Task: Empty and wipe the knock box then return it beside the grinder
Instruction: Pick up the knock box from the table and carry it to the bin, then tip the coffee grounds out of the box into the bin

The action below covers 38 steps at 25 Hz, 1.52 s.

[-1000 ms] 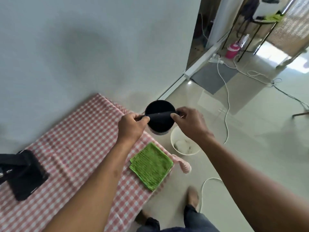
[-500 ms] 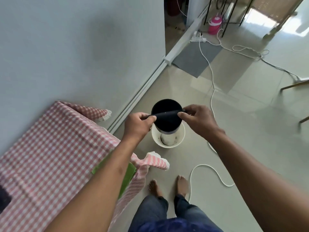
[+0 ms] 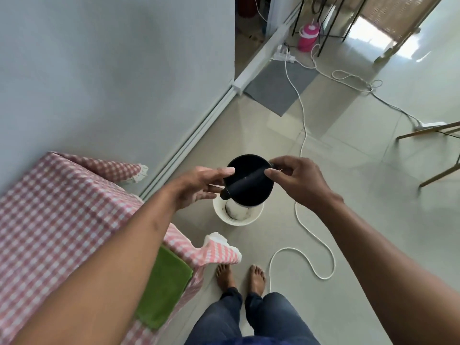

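Item: black knock box (image 3: pixel 249 192), upright, mouth up, crossbar (image 3: pixel 245 183) in place; held in the air directly over a white bucket (image 3: pixel 239 220) on the floor, beside the checked-cloth table (image 3: pixel 49 220). Left hand (image 3: pixel 196 186): fingers straight and slightly spread, touching the box's left side. Right hand (image 3: pixel 298 180): thumb and forefinger pinching the right rim at the bar's end. Green cloth (image 3: pixel 166 282): flat on the table edge.

White cord (image 3: pixel 304 125); pink tub (image 3: pixel 308 37), perhaps
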Each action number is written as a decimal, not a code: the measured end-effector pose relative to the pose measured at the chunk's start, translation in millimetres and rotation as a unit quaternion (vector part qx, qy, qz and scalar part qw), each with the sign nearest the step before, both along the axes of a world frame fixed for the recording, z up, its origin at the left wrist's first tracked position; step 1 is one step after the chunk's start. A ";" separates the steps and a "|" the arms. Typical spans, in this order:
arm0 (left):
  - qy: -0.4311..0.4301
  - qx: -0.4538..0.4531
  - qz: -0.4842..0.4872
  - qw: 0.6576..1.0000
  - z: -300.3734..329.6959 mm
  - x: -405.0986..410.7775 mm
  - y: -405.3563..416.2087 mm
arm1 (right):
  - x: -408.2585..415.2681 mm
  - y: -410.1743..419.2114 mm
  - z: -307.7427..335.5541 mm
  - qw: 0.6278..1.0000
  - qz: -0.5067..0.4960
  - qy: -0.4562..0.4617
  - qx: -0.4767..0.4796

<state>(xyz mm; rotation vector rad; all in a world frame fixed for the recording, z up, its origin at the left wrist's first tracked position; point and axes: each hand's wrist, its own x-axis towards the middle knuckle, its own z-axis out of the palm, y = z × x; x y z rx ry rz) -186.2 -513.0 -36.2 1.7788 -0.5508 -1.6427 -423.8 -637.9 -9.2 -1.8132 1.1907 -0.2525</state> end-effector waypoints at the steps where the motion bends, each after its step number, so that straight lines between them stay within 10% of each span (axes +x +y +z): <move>1: 0.034 -0.003 -0.002 0.999 -7.0 6.7 -1.8 | 4.7 -3.7 -5.4 1.000 0.007 -0.005 0.001; 15: 0.108 0.052 0.032 0.992 -201.6 2.5 -57.0 | 36.0 -75.5 -202.0 0.991 -0.041 -0.023 0.127; 27: -0.004 0.136 0.199 0.971 -420.3 -15.5 -57.2 | 12.2 -47.3 -473.2 0.957 -0.171 0.157 0.177; 38: -0.138 0.129 0.167 0.968 -489.0 -25.4 -82.8 | 8.6 -76.1 -570.6 0.924 -0.235 0.240 0.180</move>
